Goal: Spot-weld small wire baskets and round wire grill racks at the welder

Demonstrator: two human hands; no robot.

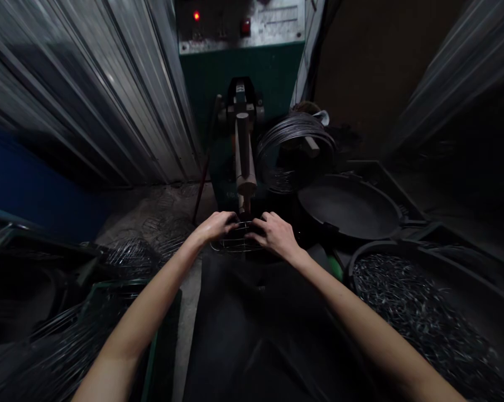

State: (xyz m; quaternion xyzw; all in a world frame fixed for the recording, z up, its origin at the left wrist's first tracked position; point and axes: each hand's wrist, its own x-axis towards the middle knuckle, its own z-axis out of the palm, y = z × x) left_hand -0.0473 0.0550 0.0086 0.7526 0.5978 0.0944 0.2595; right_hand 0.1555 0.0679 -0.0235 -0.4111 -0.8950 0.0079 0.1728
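Observation:
A small wire rack (234, 244) with a rounded outer loop and thin cross wires lies level under the tip of a spot welder (246, 153). My left hand (219, 226) is closed on the rack's left side, fingers curled at the wire. On the other side my right hand (276, 233) pinches the wires near the welder's tip. Whether a small loose piece is between my fingertips I cannot make out. The far edge of the rack and the lower electrode are dark and partly hidden by my fingers.
Right of the welder hangs a coil of wire (296, 131). A black round pan (352, 206) and a tub (360, 248) of small bent metal pieces (419, 312) stand at right. At left are wire racks (130, 257) and a green-rimmed crate (118, 283). A red light (196, 15) glows above.

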